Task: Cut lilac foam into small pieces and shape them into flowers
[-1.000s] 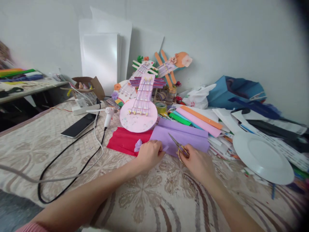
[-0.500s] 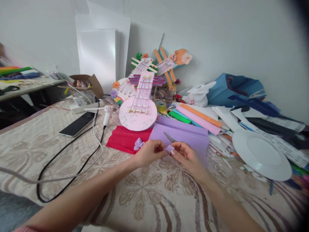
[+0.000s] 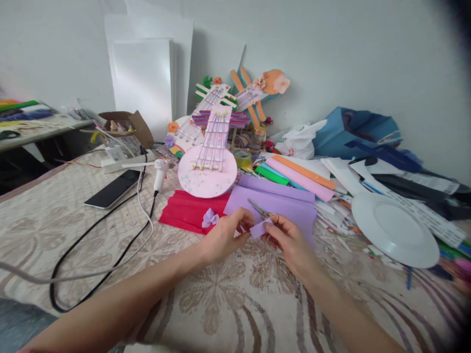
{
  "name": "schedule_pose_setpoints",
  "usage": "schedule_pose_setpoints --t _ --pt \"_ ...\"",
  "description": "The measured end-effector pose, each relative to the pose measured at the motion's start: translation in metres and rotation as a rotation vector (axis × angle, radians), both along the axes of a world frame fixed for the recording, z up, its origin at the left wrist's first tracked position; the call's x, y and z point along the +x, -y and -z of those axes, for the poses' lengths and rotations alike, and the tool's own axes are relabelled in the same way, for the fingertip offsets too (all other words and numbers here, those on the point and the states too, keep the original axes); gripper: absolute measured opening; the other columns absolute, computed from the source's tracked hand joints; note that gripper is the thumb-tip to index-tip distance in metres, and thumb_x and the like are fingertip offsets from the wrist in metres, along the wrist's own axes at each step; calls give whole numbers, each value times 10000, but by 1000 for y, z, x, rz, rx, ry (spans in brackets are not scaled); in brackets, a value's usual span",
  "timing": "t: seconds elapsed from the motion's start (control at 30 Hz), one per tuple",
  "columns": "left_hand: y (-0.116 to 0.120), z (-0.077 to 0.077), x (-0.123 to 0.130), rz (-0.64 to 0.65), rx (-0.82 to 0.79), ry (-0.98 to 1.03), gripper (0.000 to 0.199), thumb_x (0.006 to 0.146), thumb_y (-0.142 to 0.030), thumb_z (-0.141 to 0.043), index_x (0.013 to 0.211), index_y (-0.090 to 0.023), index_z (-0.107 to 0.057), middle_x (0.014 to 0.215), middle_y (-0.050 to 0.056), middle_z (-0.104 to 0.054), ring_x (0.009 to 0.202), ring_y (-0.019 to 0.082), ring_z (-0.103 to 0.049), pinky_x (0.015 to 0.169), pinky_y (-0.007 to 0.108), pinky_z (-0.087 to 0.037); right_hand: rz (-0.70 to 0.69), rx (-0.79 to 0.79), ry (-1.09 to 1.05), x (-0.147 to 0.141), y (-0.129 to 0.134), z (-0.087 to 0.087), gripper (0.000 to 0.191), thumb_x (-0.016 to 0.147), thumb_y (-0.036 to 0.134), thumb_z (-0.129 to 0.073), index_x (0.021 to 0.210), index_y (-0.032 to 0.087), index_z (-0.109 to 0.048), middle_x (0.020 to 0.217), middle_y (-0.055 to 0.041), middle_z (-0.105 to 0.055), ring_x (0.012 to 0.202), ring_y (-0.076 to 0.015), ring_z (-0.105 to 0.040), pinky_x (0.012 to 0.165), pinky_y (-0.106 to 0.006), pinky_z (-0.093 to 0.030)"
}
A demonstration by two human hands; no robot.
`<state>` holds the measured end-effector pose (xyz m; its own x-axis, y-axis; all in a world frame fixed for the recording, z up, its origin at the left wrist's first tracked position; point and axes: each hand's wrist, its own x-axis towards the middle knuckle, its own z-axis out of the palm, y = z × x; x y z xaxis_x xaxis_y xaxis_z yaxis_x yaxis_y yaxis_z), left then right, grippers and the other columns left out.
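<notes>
A small lilac paper piece (image 3: 259, 229) is pinched between the thumb and fingers of my right hand (image 3: 292, 239). My left hand (image 3: 225, 236) is closed at the left edge of that piece, and a bit of lilac shows between its thumb and forefinger. Just beyond my fingers, scissors (image 3: 259, 209) lie on a larger lilac paper sheet (image 3: 279, 196), with their handles partly behind my right hand. To the left of my left hand, a lilac paper flower (image 3: 210, 218) rests on folded red paper (image 3: 184, 208).
A pink paper guitar (image 3: 208, 171) leans behind the papers. At left are a white glue gun (image 3: 159, 176), looping cables and a phone (image 3: 113, 189). On the right lie rolled papers (image 3: 301, 177), scraps and a white plate (image 3: 395, 228). A blue bag (image 3: 353, 132) stands behind.
The lilac piece has turned and shows more of its face. My hands have moved slightly apart, and more of the scissors shows. The whole view has shifted a little.
</notes>
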<state>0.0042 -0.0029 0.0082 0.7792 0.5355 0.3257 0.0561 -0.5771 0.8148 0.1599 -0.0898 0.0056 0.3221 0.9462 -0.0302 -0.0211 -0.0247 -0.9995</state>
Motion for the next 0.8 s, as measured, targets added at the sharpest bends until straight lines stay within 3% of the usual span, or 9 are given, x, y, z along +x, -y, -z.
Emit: schedule_pose_setpoints --t 0.1,0.17,0.33,0.47,0.6,0.7,0.8 --pt "3 -2 0 98 142 1 349 683 25 -433 961 -174 -508 942 34 -575 882 131 -552 788 260 -441 13 -7 -26 -5 1 -1 147 783 303 -591 741 182 -519 611 34 -515 532 -90 -434 453 -198 -307" --pt "3 -1 1 108 154 34 338 669 41 -428 911 -166 -542 932 40 -577 907 139 -545 810 267 -434 10 -17 -18 -7 2 -1 141 790 303 -583 742 185 -523 611 37 -513 525 -87 -427 457 -197 -310" --pt "1 0 2 66 57 102 284 676 26 -467 859 -158 -584 864 31 -599 836 126 -564 763 248 -444 -13 11 34 -9 4 -1 106 810 293 -559 784 192 -538 630 37 -516 543 -89 -433 478 -196 -324" --pt "0 -1 1 0 -4 128 210 695 -15 -509 838 -146 -590 835 35 -606 787 122 -561 724 238 -440 -17 42 197 -1 2 -6 129 802 305 -561 864 193 -564 724 8 -564 607 -115 -485 533 -220 -375" --pt "-3 0 -1 -58 -72 143 197 697 -31 -520 845 -147 -580 844 42 -602 808 134 -559 741 253 -439 114 47 368 12 1 -7 239 827 392 -508 804 175 -607 703 -28 -598 638 -156 -535 579 -263 -408" --pt "-3 2 -1 -52 -101 164 212 690 -21 -518 850 -149 -573 853 45 -596 816 138 -556 741 254 -441 56 -18 233 11 2 -5 420 847 514 -409 691 168 -590 604 -33 -576 525 -149 -515 484 -263 -373" --pt "0 1 -1 -16 -102 171 199 701 -26 -521 851 -148 -571 851 46 -589 807 135 -551 730 251 -441 -106 -15 -37 -1 3 -3 380 837 531 -418 766 187 -563 623 -14 -567 519 -143 -507 450 -248 -346"
